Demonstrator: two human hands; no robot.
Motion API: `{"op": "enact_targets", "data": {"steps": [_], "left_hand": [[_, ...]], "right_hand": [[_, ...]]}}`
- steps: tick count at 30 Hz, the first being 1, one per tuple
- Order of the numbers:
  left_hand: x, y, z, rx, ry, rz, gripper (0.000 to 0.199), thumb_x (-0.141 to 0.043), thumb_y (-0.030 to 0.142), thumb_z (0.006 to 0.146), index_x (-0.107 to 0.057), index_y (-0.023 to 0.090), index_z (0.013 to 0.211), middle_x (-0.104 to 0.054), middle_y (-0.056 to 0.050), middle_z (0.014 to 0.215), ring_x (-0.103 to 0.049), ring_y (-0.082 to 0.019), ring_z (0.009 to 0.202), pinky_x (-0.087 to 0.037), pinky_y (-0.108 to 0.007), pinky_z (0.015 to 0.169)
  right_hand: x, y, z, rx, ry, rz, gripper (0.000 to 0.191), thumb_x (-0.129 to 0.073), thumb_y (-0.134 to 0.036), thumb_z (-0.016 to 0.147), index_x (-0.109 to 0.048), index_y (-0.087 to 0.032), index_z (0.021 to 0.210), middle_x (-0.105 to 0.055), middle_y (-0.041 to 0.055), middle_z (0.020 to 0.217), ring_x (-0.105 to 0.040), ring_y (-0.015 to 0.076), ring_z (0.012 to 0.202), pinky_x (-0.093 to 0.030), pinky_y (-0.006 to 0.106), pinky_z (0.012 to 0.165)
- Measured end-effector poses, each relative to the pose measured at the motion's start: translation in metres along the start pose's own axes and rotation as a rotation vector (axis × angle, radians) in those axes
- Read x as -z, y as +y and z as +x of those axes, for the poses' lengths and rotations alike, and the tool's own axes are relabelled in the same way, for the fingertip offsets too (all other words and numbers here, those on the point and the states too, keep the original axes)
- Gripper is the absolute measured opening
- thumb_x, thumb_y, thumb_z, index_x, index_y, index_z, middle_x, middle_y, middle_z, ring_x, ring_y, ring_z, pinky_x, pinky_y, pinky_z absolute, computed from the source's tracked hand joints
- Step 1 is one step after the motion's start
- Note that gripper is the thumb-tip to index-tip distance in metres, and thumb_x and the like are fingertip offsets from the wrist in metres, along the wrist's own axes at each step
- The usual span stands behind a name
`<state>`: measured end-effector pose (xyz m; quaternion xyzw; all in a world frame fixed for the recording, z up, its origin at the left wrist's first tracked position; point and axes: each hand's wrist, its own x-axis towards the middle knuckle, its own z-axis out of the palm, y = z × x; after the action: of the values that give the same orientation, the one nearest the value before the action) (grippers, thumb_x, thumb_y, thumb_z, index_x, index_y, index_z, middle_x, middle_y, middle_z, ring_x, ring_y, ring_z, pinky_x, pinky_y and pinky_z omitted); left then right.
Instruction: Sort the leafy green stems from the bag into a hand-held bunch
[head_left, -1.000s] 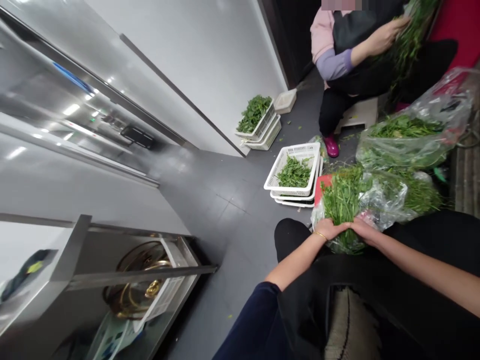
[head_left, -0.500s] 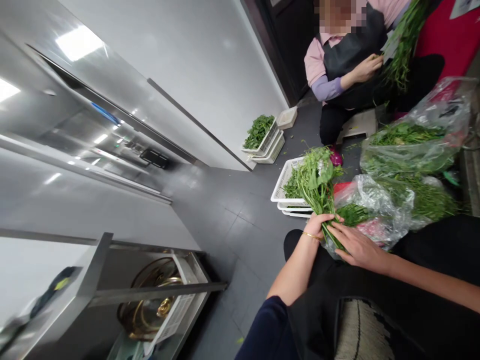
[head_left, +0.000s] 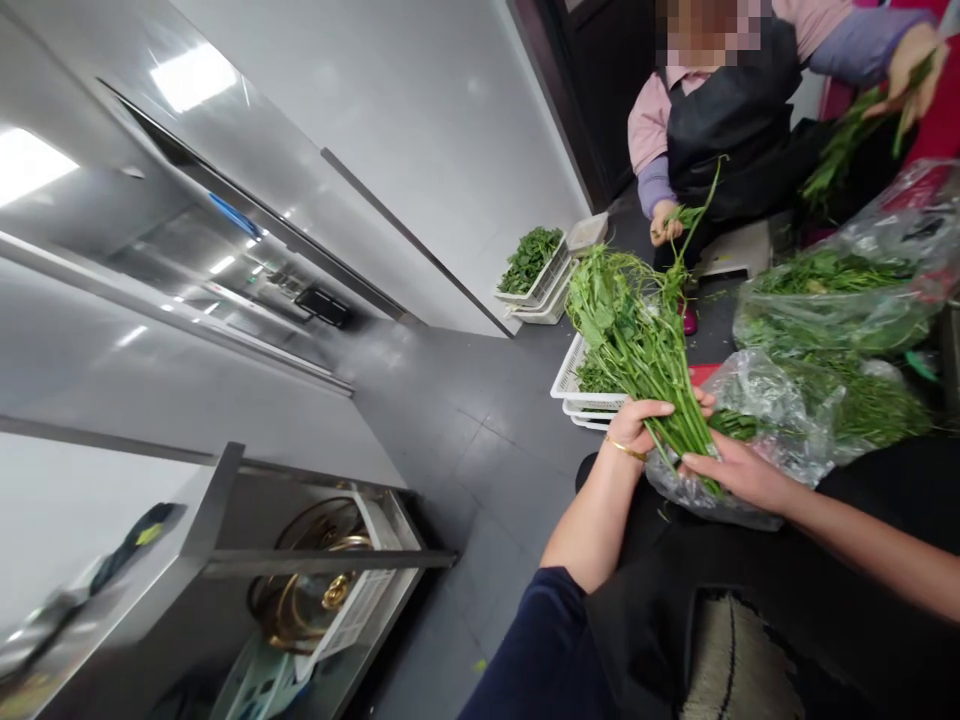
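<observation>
Two bare hands clamped round a tilted sheaf of greens.

The left hand (head_left: pixel 637 424), a thin gold bangle (head_left: pixel 627 450) at its wrist, wraps its grip round the smooth, slender stems of the leafy bundle (head_left: pixel 641 350); the right hand (head_left: pixel 742 470) has its grip closed on their lower ends, thumb laid across. Those ends hang just above crinkled clear plastic (head_left: pixel 682 487), while broad leaves and curly tendrils hide the right-hand edge of a slatted white basket (head_left: pixel 568 370) on the grey tiled floor (head_left: pixel 465 420). Ahead, a co-worker (head_left: pixel 731 110) in a dark apron holds loose sprigs (head_left: pixel 694 214).
</observation>
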<state>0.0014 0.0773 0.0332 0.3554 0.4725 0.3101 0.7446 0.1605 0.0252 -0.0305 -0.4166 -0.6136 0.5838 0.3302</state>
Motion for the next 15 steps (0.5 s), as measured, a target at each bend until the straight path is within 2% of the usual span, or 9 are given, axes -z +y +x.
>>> {"op": "enact_targets", "data": {"steps": [3,6,9,12,15], "left_hand": [[-0.002,-0.007,-0.014,-0.004,-0.061,-0.017,0.046,-0.057,0.032,0.077,-0.065,0.008,0.116,-0.071,-0.021,0.109,-0.069,-0.033,0.105,-0.057,-0.048,0.090],[-0.006,-0.022,-0.024,-0.048,-0.098,-0.102,0.048,-0.062,0.030,0.075,-0.063,0.010,0.119,-0.070,-0.019,0.114,-0.068,-0.032,0.107,-0.055,-0.048,0.093],[-0.007,-0.023,-0.029,-0.112,-0.011,-0.153,0.054,-0.063,0.022,0.073,-0.058,0.012,0.126,-0.070,-0.015,0.107,-0.070,-0.027,0.098,-0.057,-0.043,0.088],[0.007,0.004,-0.029,-0.183,0.208,-0.164,0.046,-0.057,0.017,0.079,-0.059,0.012,0.124,-0.069,-0.009,0.092,-0.069,-0.020,0.089,-0.058,-0.038,0.086],[0.037,0.050,-0.032,-0.423,0.288,-0.294,0.038,-0.056,0.015,0.080,-0.062,0.013,0.117,-0.064,-0.004,0.083,-0.065,-0.014,0.077,-0.056,-0.033,0.083]], "right_hand": [[-0.007,0.000,-0.007,0.017,-0.095,-0.011,0.053,-0.047,-0.066,0.087,-0.063,-0.016,0.090,-0.069,0.0077,0.076,-0.064,0.0199,0.073,-0.053,0.031,0.072],[-0.005,0.007,-0.012,0.032,-0.145,-0.081,0.049,-0.050,-0.061,0.087,-0.063,-0.015,0.079,-0.067,0.0069,0.071,-0.063,0.0187,0.068,-0.053,0.030,0.068],[0.002,0.020,-0.010,0.092,-0.186,-0.174,0.048,-0.056,-0.059,0.083,-0.069,-0.014,0.094,-0.071,0.0074,0.086,-0.066,0.0230,0.084,-0.055,0.032,0.080],[0.008,0.039,-0.008,0.183,-0.193,-0.306,0.047,-0.051,-0.056,0.087,-0.070,-0.017,0.104,-0.071,0.0079,0.099,-0.067,0.0245,0.096,-0.053,0.034,0.091],[0.012,0.064,-0.010,0.295,-0.116,-0.483,0.038,-0.048,-0.046,0.086,-0.072,-0.019,0.096,-0.072,0.0117,0.101,-0.067,0.0263,0.101,-0.052,0.037,0.096]]}}
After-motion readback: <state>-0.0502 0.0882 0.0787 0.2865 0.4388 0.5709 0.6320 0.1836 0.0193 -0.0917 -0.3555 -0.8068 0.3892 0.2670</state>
